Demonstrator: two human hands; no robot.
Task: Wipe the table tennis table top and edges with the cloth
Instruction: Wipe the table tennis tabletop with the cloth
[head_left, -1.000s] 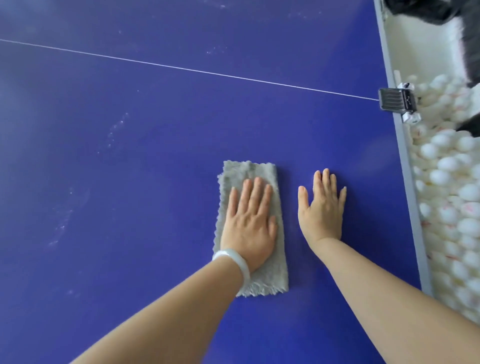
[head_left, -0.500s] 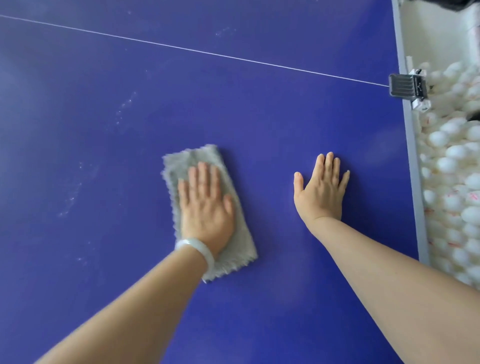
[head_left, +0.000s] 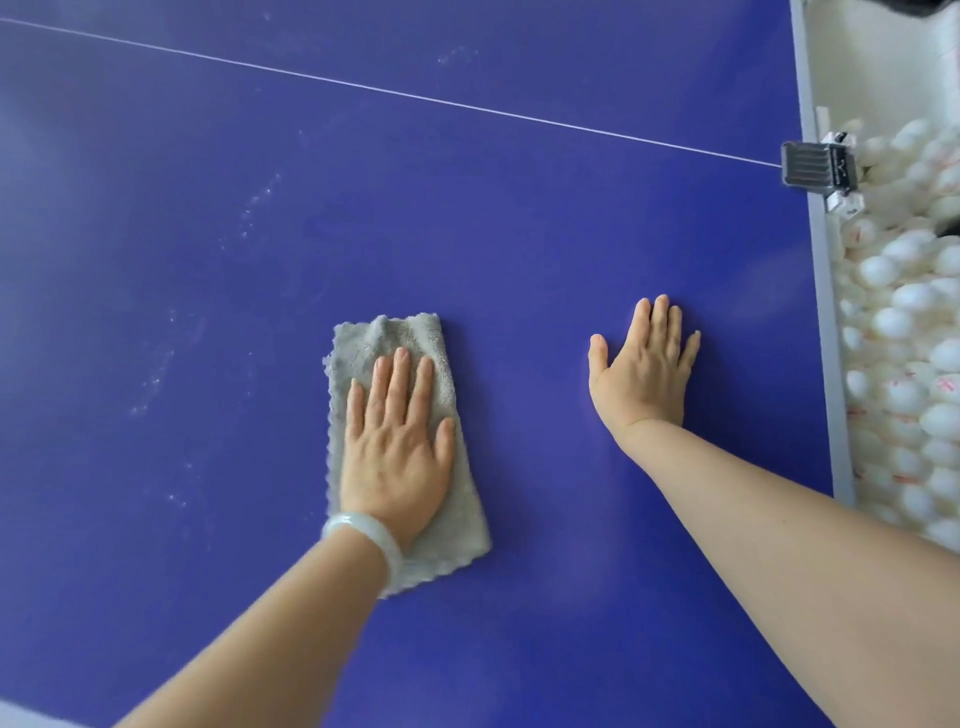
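A folded grey cloth (head_left: 400, 338) lies flat on the blue table tennis table top (head_left: 208, 260). My left hand (head_left: 397, 444) presses down on the cloth with straight fingers; a pale bangle circles that wrist. My right hand (head_left: 644, 366) rests flat on the bare blue surface, to the right of the cloth and apart from it, fingers spread. The table's grey right edge (head_left: 826, 332) runs down the right side. A thin white line (head_left: 415, 96) crosses the top beyond both hands.
A black net clamp (head_left: 818, 169) grips the right edge. Beyond that edge lies a heap of several white balls (head_left: 914, 364). Pale dusty smears (head_left: 156, 379) mark the table left of the cloth.
My left hand slid the cloth leftward, away from my right hand, over the last second and has kept near that spot since. My right hand stayed planted.
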